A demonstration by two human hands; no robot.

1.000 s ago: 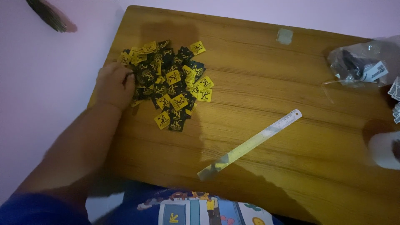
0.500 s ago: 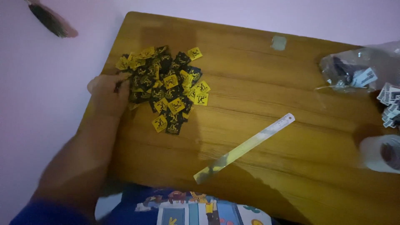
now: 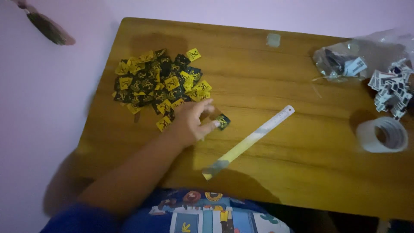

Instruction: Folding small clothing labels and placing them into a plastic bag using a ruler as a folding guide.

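My left hand (image 3: 189, 123) on a lone black-and-yellow tag (image 3: 222, 121), table (image 3: 302, 142).
Grip loose, fingertips pressing the tag just right of it; tag pile (image 3: 159, 84) up-left, ruler (image 3: 249, 142) beyond.

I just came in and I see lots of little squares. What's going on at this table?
A person sits at a wooden table. Their left hand touches one small black-and-yellow square tile, set apart from the pile of yellow and black tiles. A ruler lies slanted beside the hand. On the far side sit a roll of tape, a clear plastic bag and a heap of black-and-white pieces. The right hand is out of view.
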